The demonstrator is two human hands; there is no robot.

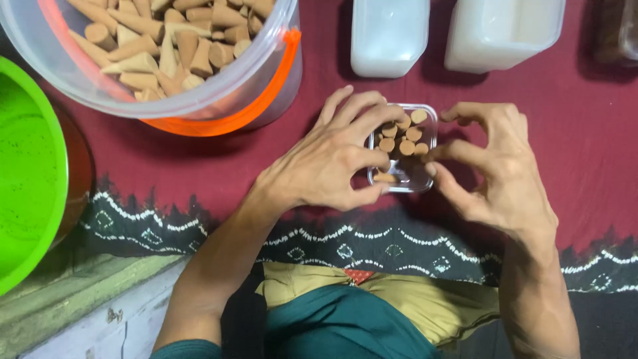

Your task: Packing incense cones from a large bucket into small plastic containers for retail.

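At the near edge of the maroon cloth [571, 133], one small clear plastic box [425, 179] is sitting with about eight tan cones [407, 147] standing inside. The left hand [332, 163] is gripping the box's left side, fingers curled over it. The right hand [495, 166], fingers spread, is touching its right edge. Beyond are lying one cone-filled bucket [266, 86] and two white containers [389, 40].

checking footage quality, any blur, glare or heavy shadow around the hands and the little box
Head view: the left hand and right hand look sharp, the small clear box of cones shows mild glare on its rim, soft shadows fall on the maroon cloth, and the green tub at the edge looks slightly soft.
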